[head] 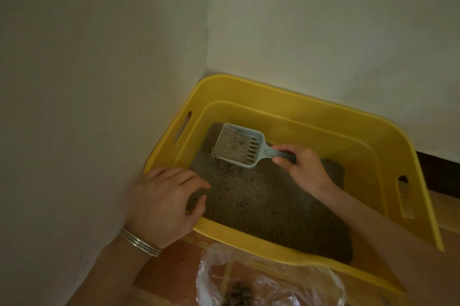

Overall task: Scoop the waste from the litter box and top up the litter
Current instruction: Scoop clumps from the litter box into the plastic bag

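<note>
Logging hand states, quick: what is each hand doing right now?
Left hand: open, resting on the litter box rim, holding nothing.
Right hand: closed on the scoop handle.

The right hand (302, 168) is closed in a pinch, arm reaching forward. The left hand (163, 202) lies flat, fingers spread, wrist bent.

Dim, yellowish light; soft, slightly blurred.
</note>
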### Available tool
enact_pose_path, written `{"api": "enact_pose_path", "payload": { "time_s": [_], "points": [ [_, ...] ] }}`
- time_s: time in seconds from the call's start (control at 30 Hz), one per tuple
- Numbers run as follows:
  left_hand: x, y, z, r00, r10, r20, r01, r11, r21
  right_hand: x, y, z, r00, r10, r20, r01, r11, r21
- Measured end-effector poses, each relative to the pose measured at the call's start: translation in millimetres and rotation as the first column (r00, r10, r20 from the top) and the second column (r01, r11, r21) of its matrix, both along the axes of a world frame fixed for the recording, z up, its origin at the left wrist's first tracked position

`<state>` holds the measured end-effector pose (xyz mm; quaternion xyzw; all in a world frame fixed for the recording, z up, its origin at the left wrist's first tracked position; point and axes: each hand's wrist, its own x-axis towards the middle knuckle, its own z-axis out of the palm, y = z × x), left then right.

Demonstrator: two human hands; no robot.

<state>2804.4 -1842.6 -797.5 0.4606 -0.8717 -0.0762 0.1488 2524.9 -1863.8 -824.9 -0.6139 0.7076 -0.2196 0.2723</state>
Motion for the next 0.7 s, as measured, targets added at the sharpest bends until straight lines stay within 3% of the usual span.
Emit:
{"api": "enact_pose_path", "payload": {
  "time_s": [0.4, 0.7],
  "points": [
    [0.8, 0.4, -1.7, 1.0, 0.002, -0.006, -0.002, 1.0, -0.015, -21.4, 14.8, 11.3, 0.997, -0.071, -0.034, 0.07, 0.997, -0.007],
    [1.5, -0.1, -2.6, 1.0, 0.002, -0.007, -0.002, 0.999, -0.037, -27.4, 29.0, 12.6, 0.994, -0.027, -0.103, 0.03, 0.999, 0.021]
  ]
}}
